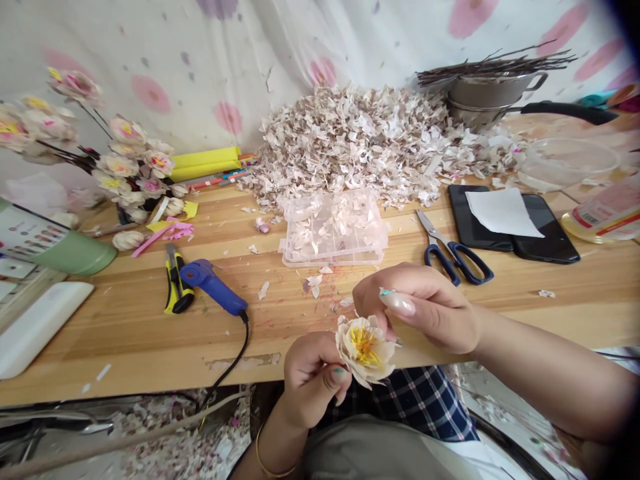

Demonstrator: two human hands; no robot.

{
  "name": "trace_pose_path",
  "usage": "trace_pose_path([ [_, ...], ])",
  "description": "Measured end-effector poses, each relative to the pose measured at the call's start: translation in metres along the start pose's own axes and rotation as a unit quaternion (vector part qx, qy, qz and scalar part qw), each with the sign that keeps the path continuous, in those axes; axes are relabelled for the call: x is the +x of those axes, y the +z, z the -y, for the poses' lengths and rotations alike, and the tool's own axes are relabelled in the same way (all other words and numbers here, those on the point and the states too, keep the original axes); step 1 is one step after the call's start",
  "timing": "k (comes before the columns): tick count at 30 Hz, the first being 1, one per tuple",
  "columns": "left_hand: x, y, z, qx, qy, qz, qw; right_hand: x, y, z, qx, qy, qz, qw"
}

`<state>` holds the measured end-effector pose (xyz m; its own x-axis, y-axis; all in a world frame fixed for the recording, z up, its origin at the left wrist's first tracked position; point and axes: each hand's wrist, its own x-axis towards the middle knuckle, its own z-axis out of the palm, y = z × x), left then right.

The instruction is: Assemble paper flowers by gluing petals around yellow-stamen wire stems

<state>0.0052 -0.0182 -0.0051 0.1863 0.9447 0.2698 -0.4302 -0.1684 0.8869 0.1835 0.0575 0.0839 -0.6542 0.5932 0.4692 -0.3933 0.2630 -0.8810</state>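
Observation:
My left hand [313, 380] pinches a handmade flower [357, 367] with cream petals and yellow-orange stamens. The bloom faces up, just over the table's front edge. Curled close behind the flower, my right hand [430, 310] has its fingers closed, thumb pressed against them. A small pointed bit shows below its fingers, but I cannot make out what they hold. Beyond my hands lies a clear plastic compartment box [334, 230] with pale petals in it. Loose petals [314, 283] are scattered between the box and my hands.
A heap of pale petals [350, 143] fills the back. Scissors [455, 250] and a black phone [545, 233] lie right, near a bottle [607, 210]. Leftward are a blue glue gun [213, 285], a yellow-black utility knife [176, 283] and finished flowers [123, 167]. Twigs [495, 67] rest on a pot.

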Motion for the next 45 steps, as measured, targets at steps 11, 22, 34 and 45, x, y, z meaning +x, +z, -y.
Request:
trace_pose_path([
  [11,0.005,0.003,-0.003,-0.031,-0.037,0.001,0.999,0.0,0.002,0.0,0.012,0.026,0.012,1.0],
  [22,0.001,0.003,-0.01,0.0,-0.114,-0.032,0.993,0.011,-0.01,-0.014,-0.018,0.036,-0.245,0.969],
  [34,0.003,0.002,-0.01,0.031,-0.086,-0.015,0.996,0.014,-0.012,-0.017,-0.036,0.045,-0.366,0.929],
  [45,0.003,0.0,0.0,-0.011,-0.038,-0.018,0.999,0.013,-0.01,-0.015,-0.02,0.05,-0.344,0.937],
])
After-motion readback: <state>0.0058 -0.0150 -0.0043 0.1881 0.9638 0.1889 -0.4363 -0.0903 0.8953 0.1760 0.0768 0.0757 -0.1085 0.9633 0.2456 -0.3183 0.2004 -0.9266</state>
